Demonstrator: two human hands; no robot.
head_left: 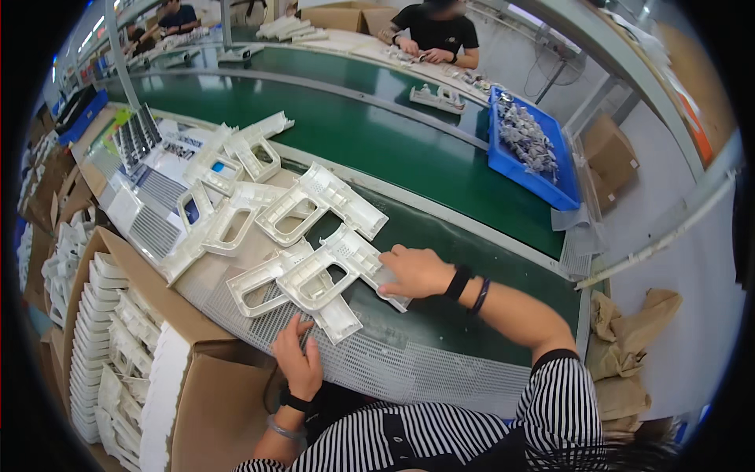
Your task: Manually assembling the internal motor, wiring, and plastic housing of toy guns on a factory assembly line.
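Several white plastic housing shells, each with a loop-shaped handle opening, lie in overlapping pairs on the bench in front of me. My right hand point(417, 272) grips the right end of the nearest upper shell point(344, 245), fingers and thumb spanning its edge. That shell rests partly over another white shell point(336, 318), whose lower end points toward me. Just below it, my left hand point(297, 360) is held with fingers apart and nothing in it, its fingertips close to the lower shell; whether they touch is unclear. Another shell point(354, 206) lies just beyond.
A cardboard box point(224, 397) packed with stacked white shells stands at my left. A green conveyor belt point(346, 118) crosses ahead, carrying a shell point(437, 98). A blue tray point(568, 186) of small parts sits at the far right. Across the belt, a person point(440, 35) works with both hands.
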